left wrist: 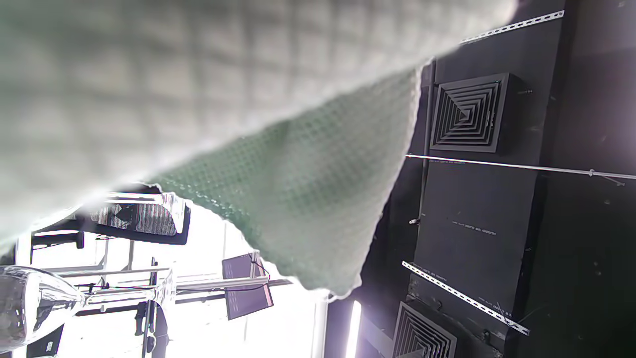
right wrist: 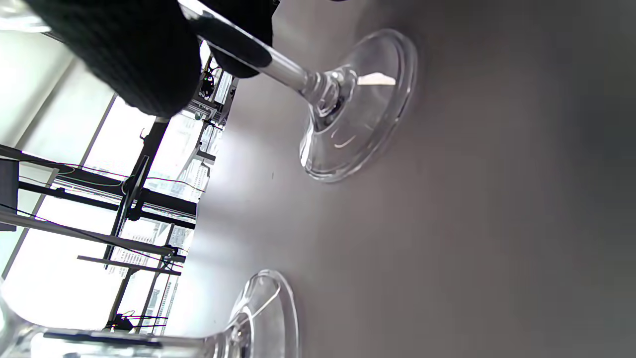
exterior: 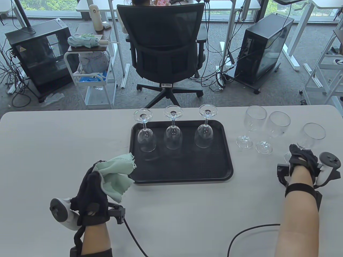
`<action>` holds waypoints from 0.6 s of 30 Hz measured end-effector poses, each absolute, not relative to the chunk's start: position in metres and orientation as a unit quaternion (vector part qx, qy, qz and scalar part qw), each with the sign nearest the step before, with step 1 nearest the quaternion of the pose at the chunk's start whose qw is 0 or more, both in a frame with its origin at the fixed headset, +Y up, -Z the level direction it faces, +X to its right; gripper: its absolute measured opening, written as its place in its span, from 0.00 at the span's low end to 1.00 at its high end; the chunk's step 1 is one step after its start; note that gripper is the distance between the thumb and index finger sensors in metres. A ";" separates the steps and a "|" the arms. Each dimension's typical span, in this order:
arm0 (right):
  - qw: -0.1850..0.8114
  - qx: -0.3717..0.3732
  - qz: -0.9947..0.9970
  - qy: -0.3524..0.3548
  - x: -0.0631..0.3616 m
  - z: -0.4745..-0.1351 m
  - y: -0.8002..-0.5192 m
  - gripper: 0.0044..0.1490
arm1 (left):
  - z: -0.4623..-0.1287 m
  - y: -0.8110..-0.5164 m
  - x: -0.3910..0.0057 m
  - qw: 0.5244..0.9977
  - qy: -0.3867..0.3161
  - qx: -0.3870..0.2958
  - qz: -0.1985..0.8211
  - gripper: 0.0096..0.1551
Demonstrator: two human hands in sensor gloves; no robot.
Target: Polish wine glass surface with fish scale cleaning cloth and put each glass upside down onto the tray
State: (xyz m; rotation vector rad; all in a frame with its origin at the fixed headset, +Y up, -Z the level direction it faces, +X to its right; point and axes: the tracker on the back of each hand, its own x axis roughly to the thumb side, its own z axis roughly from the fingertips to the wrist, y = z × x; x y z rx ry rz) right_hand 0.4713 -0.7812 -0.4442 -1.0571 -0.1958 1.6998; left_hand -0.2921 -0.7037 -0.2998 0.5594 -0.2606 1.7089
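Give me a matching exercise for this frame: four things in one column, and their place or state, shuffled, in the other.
Things:
1. green cloth
2. three inverted glasses
3. rightmost upright glass
4. black tray

Place or state:
A. stem gripped by the right hand
B. on the table, middle
C. bunched in the left hand
D. rim-down along the tray's far side

Pairs: 1-C, 2-D, 3-A, 4-B

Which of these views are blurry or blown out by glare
Table view: sharp, evenly lit. Left wrist view: green cloth fills it, its near fold blurred; windows blown out. Right wrist view: right hand's fingers blurred, windows overexposed, held glass's foot sharp.
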 end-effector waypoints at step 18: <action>0.249 -0.019 0.891 -0.378 0.341 -0.348 -0.640 0.31 | -0.309 -0.710 -0.277 0.601 -0.124 0.221 0.758 0.28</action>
